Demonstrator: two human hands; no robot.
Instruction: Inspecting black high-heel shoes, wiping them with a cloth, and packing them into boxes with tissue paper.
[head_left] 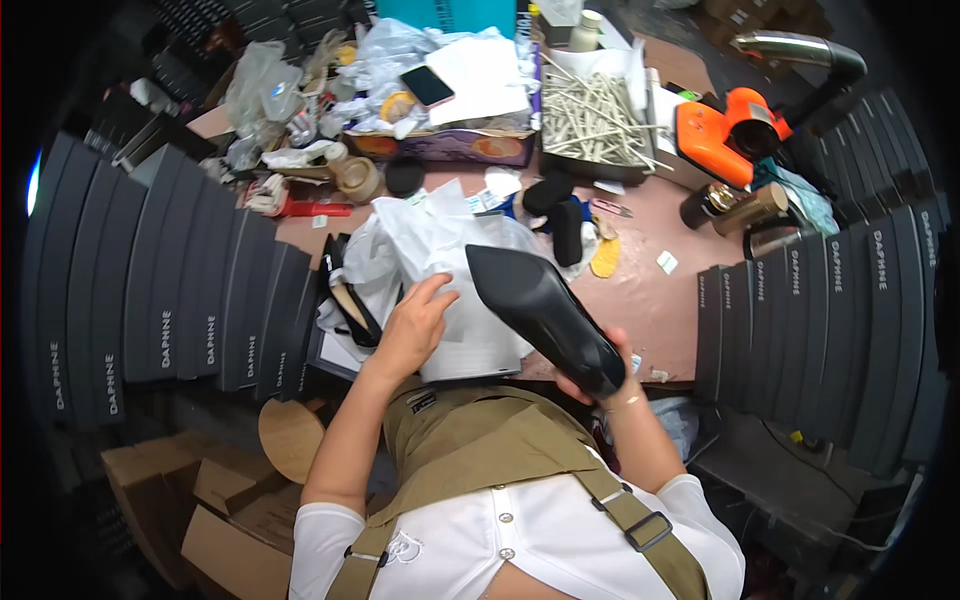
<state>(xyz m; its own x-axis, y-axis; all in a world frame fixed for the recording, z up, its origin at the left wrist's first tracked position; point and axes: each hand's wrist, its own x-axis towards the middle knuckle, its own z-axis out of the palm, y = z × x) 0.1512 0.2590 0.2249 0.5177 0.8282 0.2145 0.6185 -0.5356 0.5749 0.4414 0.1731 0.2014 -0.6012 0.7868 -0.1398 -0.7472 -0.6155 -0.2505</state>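
A black pointed shoe (545, 315) is gripped at its heel end by my right hand (612, 368), its toe pointing up and to the left. My left hand (422, 318) hangs over white tissue paper (470, 345) with its fingers apart and nothing in them. The tissue spreads over an opened shoe box (340, 352) at the table's near edge. Another black shoe (350, 305) lies to the left of the tissue, partly against it; its pale inside shows.
Stacks of dark shoe boxes (190, 290) (820, 310) wall both sides. Behind stand a box of white sticks (597, 115), a carton with a phone (427, 87) on top, and an orange blower (725, 135). Black sponges (566, 232) and a jar (355, 175) sit mid-table. Cardboard boxes (230, 510) lie below left.
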